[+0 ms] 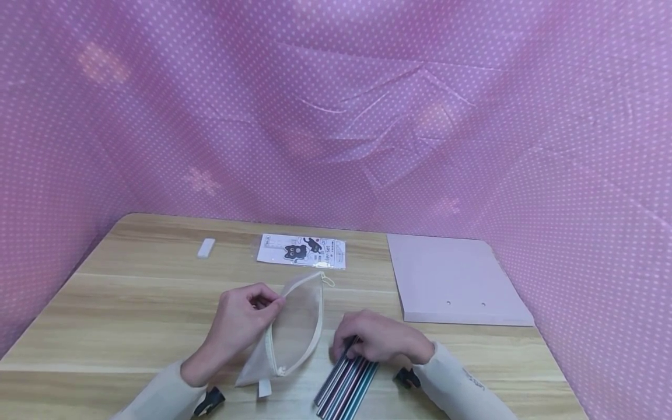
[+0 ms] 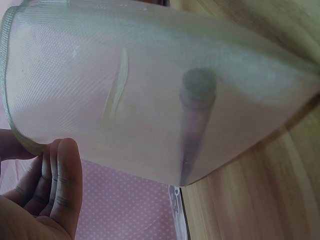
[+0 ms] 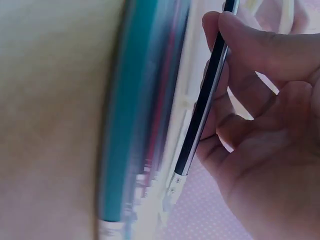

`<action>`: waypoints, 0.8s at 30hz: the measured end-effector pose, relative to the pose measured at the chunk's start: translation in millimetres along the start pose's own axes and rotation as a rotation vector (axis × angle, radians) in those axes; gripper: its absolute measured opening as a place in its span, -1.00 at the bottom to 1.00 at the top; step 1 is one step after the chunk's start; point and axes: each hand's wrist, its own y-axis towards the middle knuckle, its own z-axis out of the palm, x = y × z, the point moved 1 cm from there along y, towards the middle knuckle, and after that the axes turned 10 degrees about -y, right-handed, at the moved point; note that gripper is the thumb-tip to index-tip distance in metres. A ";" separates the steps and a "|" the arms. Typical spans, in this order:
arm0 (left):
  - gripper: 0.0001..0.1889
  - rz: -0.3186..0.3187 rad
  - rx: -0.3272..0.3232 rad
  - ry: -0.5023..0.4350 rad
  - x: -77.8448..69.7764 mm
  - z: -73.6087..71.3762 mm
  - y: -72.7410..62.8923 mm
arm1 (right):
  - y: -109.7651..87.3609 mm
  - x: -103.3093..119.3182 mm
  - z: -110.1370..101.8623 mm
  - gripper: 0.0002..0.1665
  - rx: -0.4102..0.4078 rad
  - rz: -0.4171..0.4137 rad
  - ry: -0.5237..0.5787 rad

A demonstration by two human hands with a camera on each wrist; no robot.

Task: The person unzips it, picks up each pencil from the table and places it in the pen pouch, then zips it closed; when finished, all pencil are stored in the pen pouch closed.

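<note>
A pale translucent zip pouch (image 1: 296, 332) stands with its mouth spread wide near the table's middle. My left hand (image 1: 244, 318) pinches its left rim between thumb and fingers. Through the mesh in the left wrist view, a dark-ended, stick-like object (image 2: 197, 95) shows inside. To the right of the pouch, my right hand (image 1: 375, 335) is over a row of striped pencils (image 1: 343, 388) on the table. In the right wrist view, its thumb and fingers pinch a black pencil (image 3: 202, 110) with a white end, beside a blurred teal pencil (image 3: 127, 120).
Behind the pouch lies a packaged ruler set (image 1: 303, 251) with black cat drawings. A small white block (image 1: 206, 248) rests at the back left. On the right is a flat pale lilac folder (image 1: 454, 280) with two holes. Pink dotted cloth (image 1: 336, 116) surrounds the table's back and sides.
</note>
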 end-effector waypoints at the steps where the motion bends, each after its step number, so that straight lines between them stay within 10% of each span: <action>1: -0.91 0.001 0.000 0.000 0.0 -0.1 0.1 | -0.8 1.0 -1.8 -0.61 -0.006 0.001 0.011; 12: -0.92 -0.015 0.004 -0.010 0.2 -0.5 -0.5 | -6.8 6.4 -17.3 -0.70 -0.093 -0.042 0.285; 24: -0.92 -0.023 0.006 -0.008 -1.1 -0.6 0.1 | -3.3 3.6 -16.1 -0.64 -0.178 0.172 0.652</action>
